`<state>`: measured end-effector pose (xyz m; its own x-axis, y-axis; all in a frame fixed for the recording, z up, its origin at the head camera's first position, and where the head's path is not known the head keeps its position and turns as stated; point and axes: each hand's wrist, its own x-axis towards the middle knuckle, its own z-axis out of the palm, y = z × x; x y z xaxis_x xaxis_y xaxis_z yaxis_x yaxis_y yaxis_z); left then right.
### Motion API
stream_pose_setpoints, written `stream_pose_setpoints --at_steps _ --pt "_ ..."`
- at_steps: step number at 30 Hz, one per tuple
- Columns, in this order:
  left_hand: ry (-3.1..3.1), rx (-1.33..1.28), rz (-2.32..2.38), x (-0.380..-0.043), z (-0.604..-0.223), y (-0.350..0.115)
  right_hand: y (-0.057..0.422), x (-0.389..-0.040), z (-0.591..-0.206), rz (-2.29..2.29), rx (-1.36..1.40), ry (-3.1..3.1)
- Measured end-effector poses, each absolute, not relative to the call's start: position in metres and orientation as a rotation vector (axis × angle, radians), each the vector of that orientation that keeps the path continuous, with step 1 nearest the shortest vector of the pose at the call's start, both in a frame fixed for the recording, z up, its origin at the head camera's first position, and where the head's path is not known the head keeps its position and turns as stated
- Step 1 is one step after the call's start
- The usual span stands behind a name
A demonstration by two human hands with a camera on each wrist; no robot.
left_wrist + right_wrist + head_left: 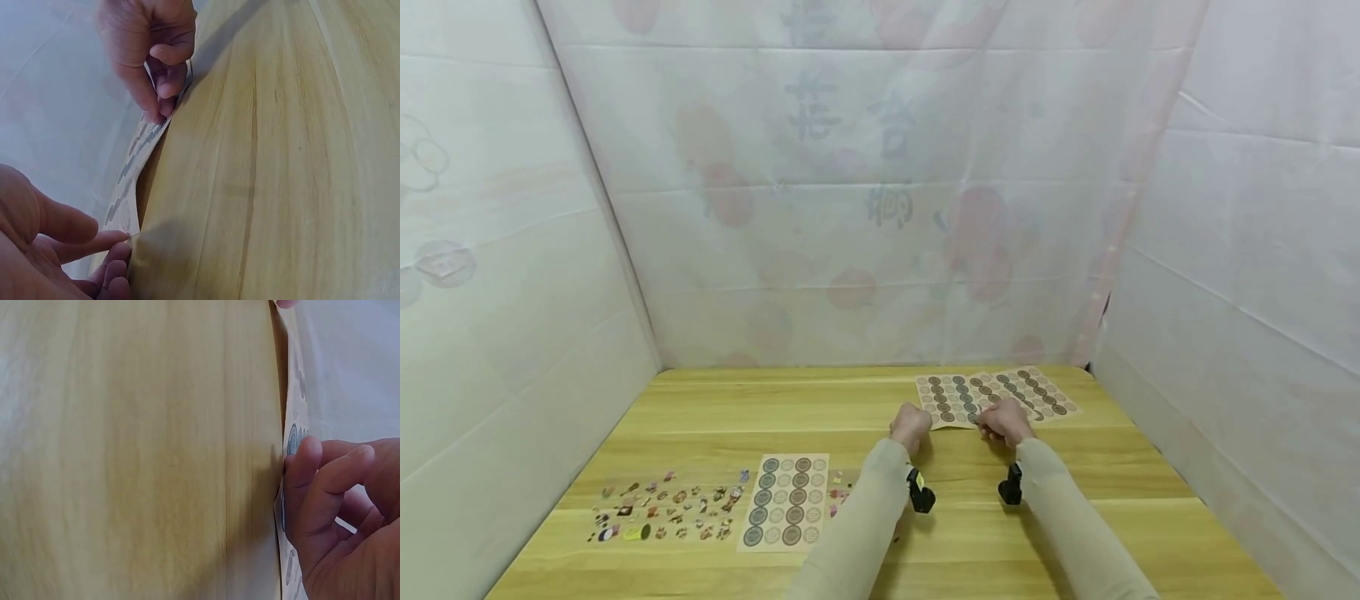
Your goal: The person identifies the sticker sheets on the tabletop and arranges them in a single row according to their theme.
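Note:
At the back right of the table lies a beige sticker sheet [942, 393] printed with rows of dark and pale round labels. My left hand [911, 423] pinches its near left corner between thumb and fingers. Farther along the near edge, my right hand [1006, 419] grips the same sheet with curled fingers. Between the two hands the edge of the sheet [132, 178] bows up off the wood, leaving a dark gap beneath. A similar label sheet [1043, 392] lies slanted on the right, partly overlapped near my right hand.
Another sheet of round labels [784, 504] lies at the front left. Left of it is a clear sheet of small colourful stickers [681, 508]; more pink stickers [838, 495] show beside my left sleeve. White printed cloth [865, 208] encloses the wooden table [760, 417] at back and sides.

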<state>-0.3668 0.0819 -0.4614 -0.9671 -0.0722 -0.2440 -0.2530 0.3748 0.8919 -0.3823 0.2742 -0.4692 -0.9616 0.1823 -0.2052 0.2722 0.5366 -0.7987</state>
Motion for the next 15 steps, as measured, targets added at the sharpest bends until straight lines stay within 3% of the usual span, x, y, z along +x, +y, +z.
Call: stream_pose_setpoints --at_steps 15 --pt "2.703 -0.284 1.477 -0.361 -0.464 0.088 0.260 -0.376 -0.468 -1.486 0.327 2.604"
